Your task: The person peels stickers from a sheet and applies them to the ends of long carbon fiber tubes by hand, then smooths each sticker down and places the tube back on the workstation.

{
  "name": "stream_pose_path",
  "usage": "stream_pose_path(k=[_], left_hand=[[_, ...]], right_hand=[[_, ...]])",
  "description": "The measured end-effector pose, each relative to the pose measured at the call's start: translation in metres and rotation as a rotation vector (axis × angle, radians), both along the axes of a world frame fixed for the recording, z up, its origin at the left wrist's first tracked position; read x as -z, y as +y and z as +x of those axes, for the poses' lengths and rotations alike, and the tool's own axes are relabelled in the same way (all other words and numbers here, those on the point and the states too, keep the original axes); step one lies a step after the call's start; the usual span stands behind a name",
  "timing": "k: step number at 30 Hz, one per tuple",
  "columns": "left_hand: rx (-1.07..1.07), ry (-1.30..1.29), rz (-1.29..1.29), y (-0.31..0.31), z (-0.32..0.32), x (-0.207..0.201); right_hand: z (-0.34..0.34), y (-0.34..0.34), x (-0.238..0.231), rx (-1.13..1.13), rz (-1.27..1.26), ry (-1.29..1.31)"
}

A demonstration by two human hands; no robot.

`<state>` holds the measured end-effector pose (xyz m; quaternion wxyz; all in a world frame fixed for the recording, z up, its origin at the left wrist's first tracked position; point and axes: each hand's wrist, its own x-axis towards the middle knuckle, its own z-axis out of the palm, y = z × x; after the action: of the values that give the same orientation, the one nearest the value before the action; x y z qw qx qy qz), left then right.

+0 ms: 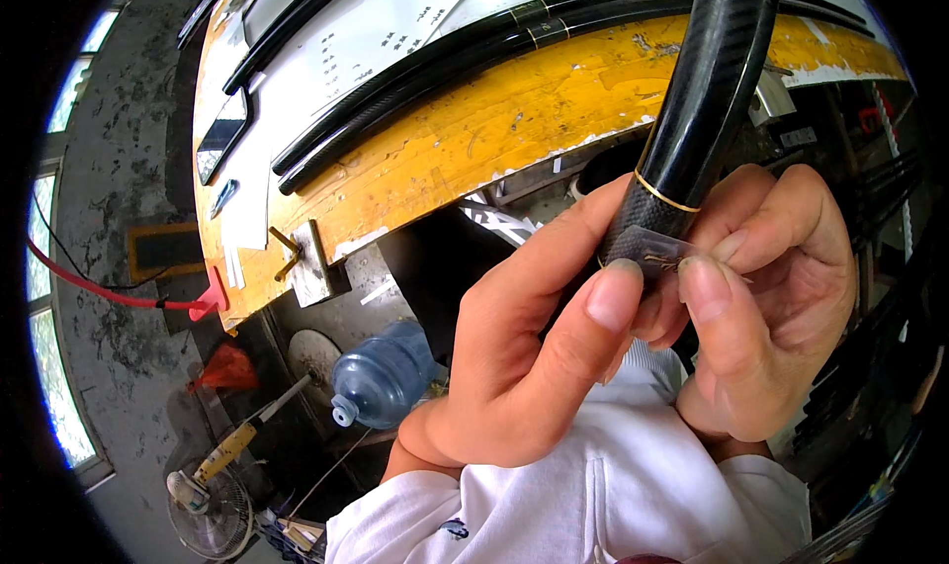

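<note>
A glossy black carbon-fibre tube [707, 99] with a thin gold ring near its lower end slants up out of the top of the picture. My left hand [539, 337] wraps round that lower end, its thumb pressed on the near side. A small clear film strip [652, 248] with gold marks lies against the tube just below the ring. The fingers and thumb of my right hand [771, 297] pinch the strip's right edge. Behind my fingers the very end of the tube is hidden.
Several more black tubes [415, 80] lie across the yellow wooden bench [494, 139] on white paper sheets [346, 50]. A metal clamp [308, 262] is on the bench's corner. Below stand a blue water jug [386, 376] and a fan [213, 510]. A red hose [119, 292] runs at left.
</note>
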<state>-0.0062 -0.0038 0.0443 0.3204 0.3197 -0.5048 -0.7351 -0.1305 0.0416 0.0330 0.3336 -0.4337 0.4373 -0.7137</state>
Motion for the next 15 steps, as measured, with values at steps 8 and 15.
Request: stream_pose_path(k=[8,15], left_hand=[[-0.032,0.004,0.01,0.0034,0.0,0.0008],[0.001,-0.009,0.024,0.0007,0.0042,-0.0023]], right_hand=[[-0.0006,0.0003,0.0013,-0.012,-0.009,0.034],[-0.0015,0.0006,0.004,-0.035,-0.018,0.006]])
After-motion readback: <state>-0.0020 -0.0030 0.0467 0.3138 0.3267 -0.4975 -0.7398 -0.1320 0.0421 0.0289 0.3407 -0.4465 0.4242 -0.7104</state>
